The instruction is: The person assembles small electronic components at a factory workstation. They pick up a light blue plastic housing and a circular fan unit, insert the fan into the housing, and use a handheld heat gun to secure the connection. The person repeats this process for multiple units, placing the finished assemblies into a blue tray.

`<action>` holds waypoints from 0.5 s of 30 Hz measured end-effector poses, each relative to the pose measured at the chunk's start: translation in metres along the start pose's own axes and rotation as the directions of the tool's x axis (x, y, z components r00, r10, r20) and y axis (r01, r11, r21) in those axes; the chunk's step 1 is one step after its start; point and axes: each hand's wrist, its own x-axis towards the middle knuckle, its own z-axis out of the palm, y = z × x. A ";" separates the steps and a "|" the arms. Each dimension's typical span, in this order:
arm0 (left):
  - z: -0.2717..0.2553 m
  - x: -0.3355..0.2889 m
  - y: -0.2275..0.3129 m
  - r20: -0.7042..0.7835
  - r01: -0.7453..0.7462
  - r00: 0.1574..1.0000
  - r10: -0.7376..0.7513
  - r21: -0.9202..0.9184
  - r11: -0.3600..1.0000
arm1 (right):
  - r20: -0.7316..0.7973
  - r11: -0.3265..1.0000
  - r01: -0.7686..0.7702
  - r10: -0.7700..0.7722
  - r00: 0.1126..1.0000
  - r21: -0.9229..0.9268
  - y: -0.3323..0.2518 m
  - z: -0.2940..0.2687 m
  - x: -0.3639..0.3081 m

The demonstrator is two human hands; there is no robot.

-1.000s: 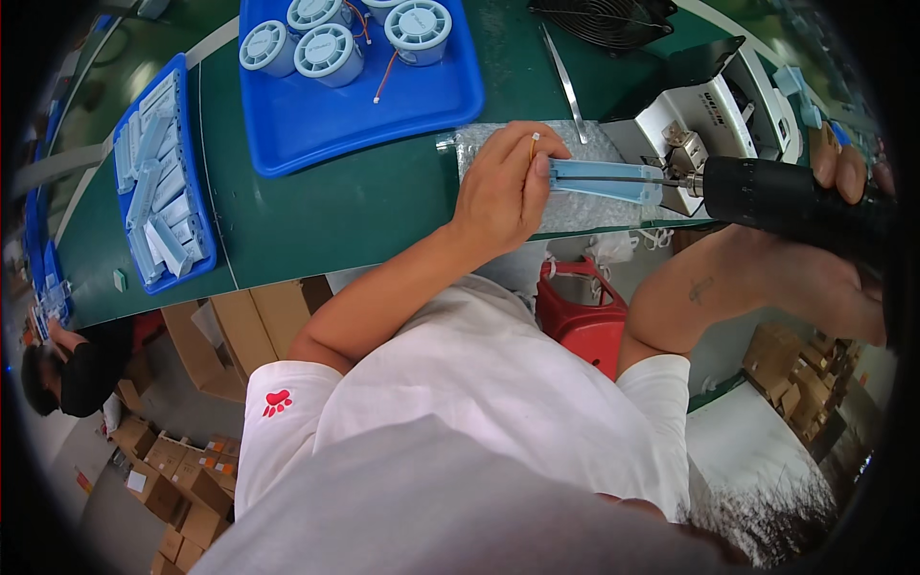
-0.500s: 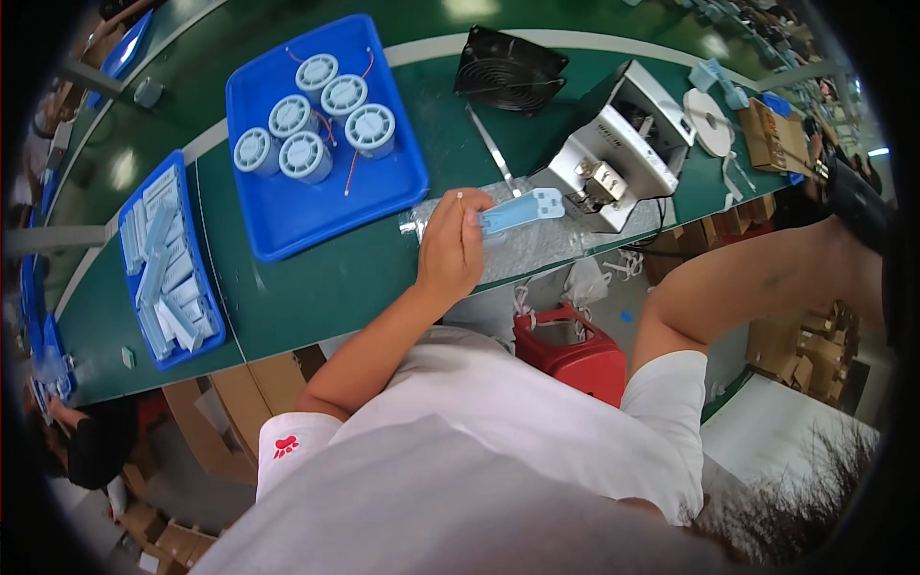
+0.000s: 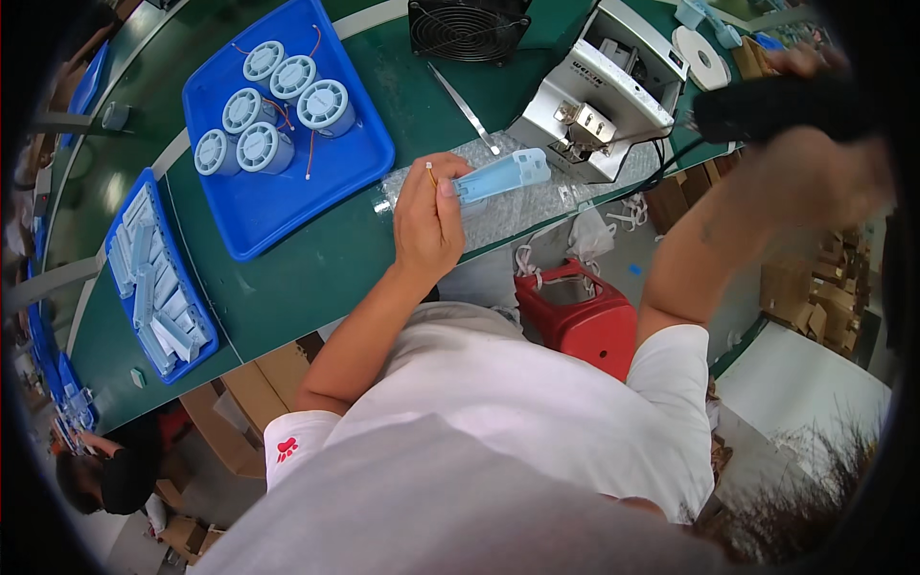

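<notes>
My left hand (image 3: 428,216) is closed around one end of a light blue plastic handle housing (image 3: 506,176), its hollow side facing up. A thin wire with a small white connector (image 3: 429,167) sticks up between the fingers. At the far right, my right hand (image 3: 824,177), smeared by motion, is wrapped around a black electric screwdriver (image 3: 781,107) that points left toward a silver screw feeder (image 3: 599,96). Under the left hand and the housing lies a sheet of bubble wrap (image 3: 494,222) on the green table.
A blue tray (image 3: 287,216) holds several light blue round fan units with wires. Further left, another blue tray (image 3: 213,335) holds several housing pieces. Tweezers (image 3: 465,110), a black fan (image 3: 470,34) and a white tape reel (image 3: 701,59) lie beyond. A red stool (image 3: 585,321) stands below the table edge.
My right hand has brought the screwdriver from the far right edge inward, toward the screw feeder. My left hand still holds the housing. The whole view has shifted a little.
</notes>
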 end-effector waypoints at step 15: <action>-0.001 0.006 0.003 -0.038 0.008 0.999 -0.009 -0.016 1.000 | 0.385 0.510 -0.478 0.284 0.878 0.715 0.018 -0.014 -0.040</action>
